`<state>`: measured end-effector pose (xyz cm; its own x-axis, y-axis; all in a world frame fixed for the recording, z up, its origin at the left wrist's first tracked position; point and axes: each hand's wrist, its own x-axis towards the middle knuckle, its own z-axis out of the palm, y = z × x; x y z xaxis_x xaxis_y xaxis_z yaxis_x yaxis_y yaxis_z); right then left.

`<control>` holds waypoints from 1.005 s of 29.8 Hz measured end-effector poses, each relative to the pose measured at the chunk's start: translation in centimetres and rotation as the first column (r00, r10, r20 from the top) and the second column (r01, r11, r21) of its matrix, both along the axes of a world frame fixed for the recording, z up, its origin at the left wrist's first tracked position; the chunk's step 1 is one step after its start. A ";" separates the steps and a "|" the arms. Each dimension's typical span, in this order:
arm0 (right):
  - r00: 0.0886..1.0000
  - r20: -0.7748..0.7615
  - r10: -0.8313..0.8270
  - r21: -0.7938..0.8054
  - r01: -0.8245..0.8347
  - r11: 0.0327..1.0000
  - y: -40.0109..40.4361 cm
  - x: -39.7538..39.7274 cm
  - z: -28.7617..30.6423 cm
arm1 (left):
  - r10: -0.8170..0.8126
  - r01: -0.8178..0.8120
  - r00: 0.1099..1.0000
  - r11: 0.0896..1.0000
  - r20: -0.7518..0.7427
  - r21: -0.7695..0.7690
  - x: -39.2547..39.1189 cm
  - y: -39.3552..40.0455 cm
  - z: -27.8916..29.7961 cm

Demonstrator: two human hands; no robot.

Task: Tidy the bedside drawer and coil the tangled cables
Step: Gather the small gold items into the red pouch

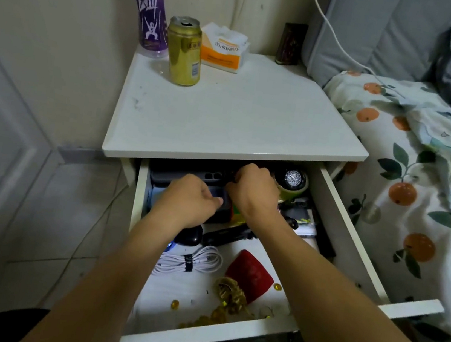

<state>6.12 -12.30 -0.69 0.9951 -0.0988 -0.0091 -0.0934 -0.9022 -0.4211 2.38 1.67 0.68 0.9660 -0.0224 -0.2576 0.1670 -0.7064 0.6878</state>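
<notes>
Head view, drawer: the white bedside drawer (358,245) is pulled out below the middle of the frame, under the white nightstand top (236,120).
Left hand: the left hand (189,197) reaches into the back left of the drawer, fingers curled down onto a dark box-like object (221,202); whether it really grips it cannot be told, as the fingertips are hidden.
Right hand: the right hand (253,189) sits just right of the left one, deep under the nightstand top, fingers curled and pinching something small and dark; what that is cannot be made out.
Coiled cable: a white cable (192,261), already bundled and bound with a black strap, lies in the lower left part of the drawer, between the two forearms.
Other drawer contents: a red pouch (250,277) with a gold tassel (231,292) lies right of the cable; small amber beads (175,304) are scattered near the front wall; a black wristwatch (292,178) rests on a roll of tape (297,193) at the back right; a black earbud-style case (190,236) lies just above the cable.
Nightstand top: a purple bottle (151,9), an open gold can (184,50) and a tissue pack (224,48) stand at the upper left of the frame; a small dark box (291,43) stands at the back right.
Right of frame: bedding with an orange-fruit print (404,194), and another white cable (334,33) trailing down onto it from the top.
</notes>
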 end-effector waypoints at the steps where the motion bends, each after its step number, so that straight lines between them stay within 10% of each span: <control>1: 1.000 0.010 0.002 0.000 -0.002 1.000 0.2 -0.1 -0.1 | -0.013 0.013 1.000 1.000 -0.007 -0.003 0.0 0.0 0.1; 10: 0.998 0.037 0.041 0.196 -0.047 0.980 -0.2 -1.8 -0.8 | -0.061 0.061 0.998 0.998 -0.010 0.010 0.2 0.0 0.1; 21: 0.959 0.284 0.014 0.026 -0.022 0.999 -0.2 -1.9 -1.1 | -0.076 0.076 0.997 0.995 0.002 0.067 -0.1 -0.5 -0.5; 30: 0.990 0.121 0.077 -0.019 -0.075 0.997 -0.6 -1.5 -2.2 | -0.063 0.063 0.998 0.994 -0.005 0.094 -0.2 -0.2 -0.4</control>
